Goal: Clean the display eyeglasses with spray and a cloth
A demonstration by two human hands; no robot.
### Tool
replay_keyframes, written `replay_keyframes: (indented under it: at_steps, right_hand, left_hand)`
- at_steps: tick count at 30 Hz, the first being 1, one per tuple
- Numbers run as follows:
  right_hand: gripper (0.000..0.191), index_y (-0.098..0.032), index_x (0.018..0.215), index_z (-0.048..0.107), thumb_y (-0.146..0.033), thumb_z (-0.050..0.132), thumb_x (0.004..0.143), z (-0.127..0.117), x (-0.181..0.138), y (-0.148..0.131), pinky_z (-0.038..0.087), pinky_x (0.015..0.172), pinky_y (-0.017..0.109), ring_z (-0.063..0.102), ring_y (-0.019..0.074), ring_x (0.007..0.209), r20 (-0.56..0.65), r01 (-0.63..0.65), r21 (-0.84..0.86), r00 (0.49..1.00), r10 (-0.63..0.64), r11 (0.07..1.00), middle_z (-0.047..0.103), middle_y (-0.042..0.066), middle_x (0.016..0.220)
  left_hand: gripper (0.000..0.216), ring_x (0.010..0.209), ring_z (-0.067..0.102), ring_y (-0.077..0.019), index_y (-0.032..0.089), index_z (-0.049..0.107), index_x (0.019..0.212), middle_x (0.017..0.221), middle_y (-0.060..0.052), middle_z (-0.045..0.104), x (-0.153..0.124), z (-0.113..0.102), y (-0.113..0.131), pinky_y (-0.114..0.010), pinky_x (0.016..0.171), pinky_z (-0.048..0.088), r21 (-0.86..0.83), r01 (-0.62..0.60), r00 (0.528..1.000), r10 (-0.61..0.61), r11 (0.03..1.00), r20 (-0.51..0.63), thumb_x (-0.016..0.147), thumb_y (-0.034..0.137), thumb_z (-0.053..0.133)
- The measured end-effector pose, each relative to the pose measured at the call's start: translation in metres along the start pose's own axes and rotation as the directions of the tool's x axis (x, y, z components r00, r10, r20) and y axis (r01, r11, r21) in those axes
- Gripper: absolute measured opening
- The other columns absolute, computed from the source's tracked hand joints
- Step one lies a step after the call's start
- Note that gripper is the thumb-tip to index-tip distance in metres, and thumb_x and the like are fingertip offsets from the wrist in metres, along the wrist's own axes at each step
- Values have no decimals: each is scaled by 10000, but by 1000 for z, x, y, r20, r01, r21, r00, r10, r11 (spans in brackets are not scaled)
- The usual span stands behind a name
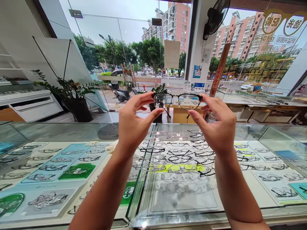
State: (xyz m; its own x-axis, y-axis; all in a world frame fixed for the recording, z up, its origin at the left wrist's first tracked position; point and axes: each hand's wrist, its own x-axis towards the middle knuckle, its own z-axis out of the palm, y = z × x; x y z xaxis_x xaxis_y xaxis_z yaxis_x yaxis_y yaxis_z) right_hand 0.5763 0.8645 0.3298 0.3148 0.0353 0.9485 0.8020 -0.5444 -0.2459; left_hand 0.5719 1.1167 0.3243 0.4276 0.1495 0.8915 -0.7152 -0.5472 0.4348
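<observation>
Black-rimmed glasses (176, 95) are held up just toward twelve o'clock from centre, above a glass-topped table (184, 217) displaying rows of spectacles (180, 159). Fingers of the left hand (134, 116) pinch the frame's nine o'clock end; those of the right hand (218, 119), its three o'clock end. A light, even grip clear of the lenses should avoid twisting or smudging.

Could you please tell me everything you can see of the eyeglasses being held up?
The eyeglasses have clear lenses, thick black upper rims, thinner lower rims and a slim, metal-looking bridge. Held roughly level above the display counter, they look unfolded, dark temple tips showing below the lenses. The left hand grips one end of the front, the right hand the other.
</observation>
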Motion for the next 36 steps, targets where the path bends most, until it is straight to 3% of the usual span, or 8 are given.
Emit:
replay_keyframes:
  at_steps: [16, 26, 36]
  right_hand:
    - [437, -267, 1371, 765, -493, 736, 998, 2, -2, 3, 644, 898, 484, 767, 248, 916, 19, -30, 30, 999, 30, 999, 811, 100, 1210]
    - [465, -238, 1363, 770, -526, 712, 1003, 6, -3, 4, 640, 862, 486, 784, 258, 928, 113, -131, 66, 986, 123, 989, 820, 109, 1236]
    - [483, -226, 1375, 769, -523, 723, 996, 5, -3, 3, 638, 879, 497, 782, 269, 933, 107, -142, 61, 985, 135, 988, 816, 114, 1228]
  left_hand:
    - [540, 1081, 770, -282, 300, 767, 1256, 1178, -68, 798, -3, -1, 6, -404, 887, 614, 52, -38, 996, 43, 998, -83, 840, 616, 904]
    - [513, 1066, 743, -284, 313, 755, 1244, 1152, -51, 767, -5, -2, 12, -426, 907, 608, 140, -95, 983, 115, 986, -142, 832, 565, 927]
    - [548, 1038, 753, -278, 297, 765, 1247, 1139, -49, 785, -3, 0, 9, -408, 853, 593, 146, -163, 970, 186, 976, -160, 810, 577, 942]
